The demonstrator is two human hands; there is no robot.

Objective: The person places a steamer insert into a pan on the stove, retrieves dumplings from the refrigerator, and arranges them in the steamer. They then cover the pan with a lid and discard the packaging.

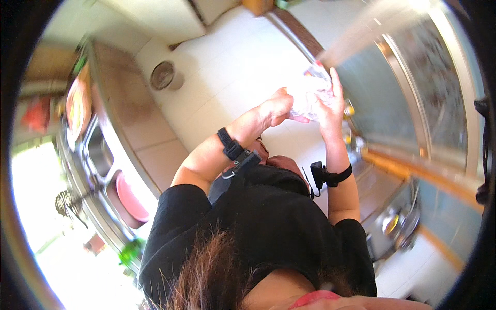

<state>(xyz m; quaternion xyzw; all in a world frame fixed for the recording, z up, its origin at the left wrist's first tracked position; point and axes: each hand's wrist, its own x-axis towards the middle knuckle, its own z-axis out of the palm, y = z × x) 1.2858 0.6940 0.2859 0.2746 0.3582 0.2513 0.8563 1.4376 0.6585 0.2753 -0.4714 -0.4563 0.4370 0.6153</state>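
Observation:
Held between both hands, in front of my body, is a crumpled translucent plastic bag (pixel 310 95), partly washed out by bright light. My left hand (pixel 281 106) grips its left side, palm partly hidden, with a finger reaching under it. On the right side, my right hand (pixel 330 106) has its thumb over the plastic and at least one finger stretched upward. Red and orange marks show near the bag's upper end. Whether something lies inside cannot be told. Black straps with small devices circle both forearms.
On the pale tiled floor stands a round bin (pixel 162 75). Along the left runs a counter with a metal sink (pixel 100 151), a pink basin (pixel 131 197) and a green object (pixel 131 252). At right are glass sliding panels (pixel 387 97) and a lower surface with metal cookware (pixel 391 224).

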